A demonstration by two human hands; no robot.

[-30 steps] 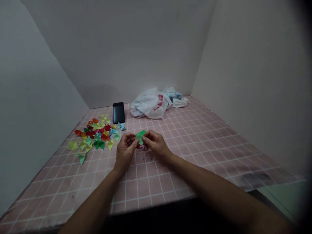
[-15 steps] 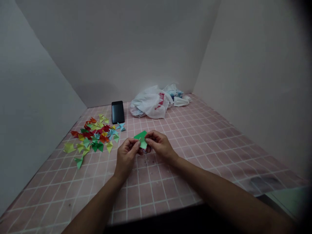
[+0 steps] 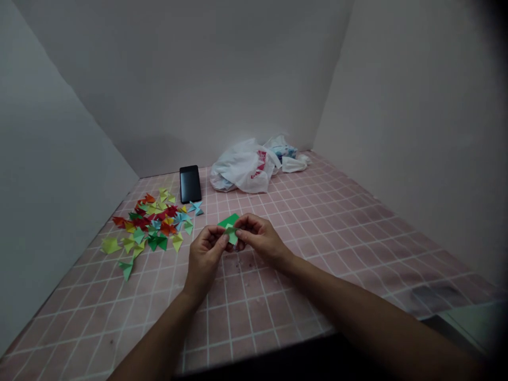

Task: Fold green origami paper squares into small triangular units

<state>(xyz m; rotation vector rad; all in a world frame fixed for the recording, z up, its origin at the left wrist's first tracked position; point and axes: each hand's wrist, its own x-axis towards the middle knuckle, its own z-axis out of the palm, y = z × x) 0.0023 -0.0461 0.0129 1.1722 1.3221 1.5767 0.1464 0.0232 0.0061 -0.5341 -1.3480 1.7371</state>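
Both my hands meet over the middle of the pink tiled table (image 3: 278, 323) and pinch one small piece of green paper (image 3: 229, 224) between them. My left hand (image 3: 205, 253) grips its lower left edge with thumb and fingers closed. My right hand (image 3: 260, 237) pinches its right side, fingers curled. The paper is partly folded, with a paler fold showing near my fingertips. A pile of folded paper shapes (image 3: 150, 222) in red, yellow, green, orange and blue lies on the table to the left of my hands.
A black phone (image 3: 190, 183) lies face up beyond the paper pile, near the back wall. White plastic bags (image 3: 248, 166) sit bunched at the back of the table. Grey walls close in on the left, back and right.
The hands have kept hold of the green paper and worked its fold slightly; the view has shifted a little, so the pile and phone sit further left.
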